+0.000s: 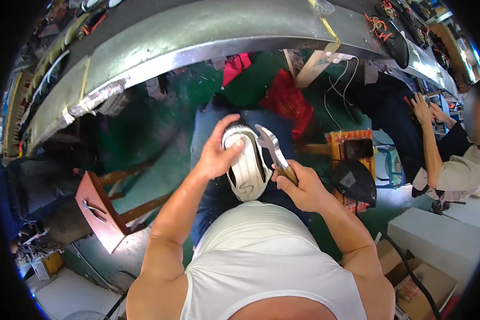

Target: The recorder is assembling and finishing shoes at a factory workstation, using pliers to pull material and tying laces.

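Observation:
A shoe point(246, 169) with a white underside and dark edges rests over my lap, bottom side up. A dark scribbled mark shows near its end closest to me. My left hand point(221, 149) is closed around the far end, its thumb pressed on the white bottom and its fingers along the side. To the right, my right hand point(302, 186) grips the wooden handle of a hammer point(269, 143). The metal hammer head is beside the shoe's right edge; whether it touches the shoe I cannot tell.
A metal-topped bench point(208, 34) curves across the front, with dark shoes point(389, 40) on its right end. Pincers point(94, 209) lie on a wooden stool point(101, 224) at left. A black cap point(354, 181) is at right, near a seated person point(453, 165). Red cloth point(290, 101) lies below the bench.

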Available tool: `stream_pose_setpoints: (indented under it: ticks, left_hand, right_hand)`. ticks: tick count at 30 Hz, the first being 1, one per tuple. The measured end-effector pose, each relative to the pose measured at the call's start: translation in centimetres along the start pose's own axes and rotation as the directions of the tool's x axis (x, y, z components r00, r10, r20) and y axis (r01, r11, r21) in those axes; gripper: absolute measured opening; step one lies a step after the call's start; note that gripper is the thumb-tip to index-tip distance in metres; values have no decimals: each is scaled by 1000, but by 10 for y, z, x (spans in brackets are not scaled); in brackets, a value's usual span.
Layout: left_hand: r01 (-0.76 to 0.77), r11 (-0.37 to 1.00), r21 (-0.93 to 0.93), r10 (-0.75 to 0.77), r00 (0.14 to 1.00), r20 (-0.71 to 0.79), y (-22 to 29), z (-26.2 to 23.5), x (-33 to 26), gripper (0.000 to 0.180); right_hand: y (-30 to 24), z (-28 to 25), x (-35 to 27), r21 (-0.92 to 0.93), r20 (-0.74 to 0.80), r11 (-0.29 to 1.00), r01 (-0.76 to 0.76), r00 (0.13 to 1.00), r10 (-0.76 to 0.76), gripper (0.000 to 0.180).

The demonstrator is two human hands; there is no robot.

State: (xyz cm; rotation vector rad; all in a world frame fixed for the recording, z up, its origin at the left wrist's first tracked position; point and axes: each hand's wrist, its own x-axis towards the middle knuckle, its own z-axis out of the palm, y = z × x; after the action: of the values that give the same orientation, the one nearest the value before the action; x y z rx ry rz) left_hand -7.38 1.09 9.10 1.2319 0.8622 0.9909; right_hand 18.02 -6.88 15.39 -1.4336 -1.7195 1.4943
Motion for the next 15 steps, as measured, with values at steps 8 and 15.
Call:
stream_pose_setpoints:
  ticks: [8, 15]
  left_hand:
    - [-206, 832, 515, 207, 977, 56, -7, -8, -5, 57]
    - [-108, 956, 274, 87, 992, 88, 1, -4, -4, 55]
  right_hand:
    - [4, 16, -9, 305, 148, 944, -124, 986, 81, 29]
    - [-17, 3, 12, 602, 366, 698, -388, 911, 191, 30]
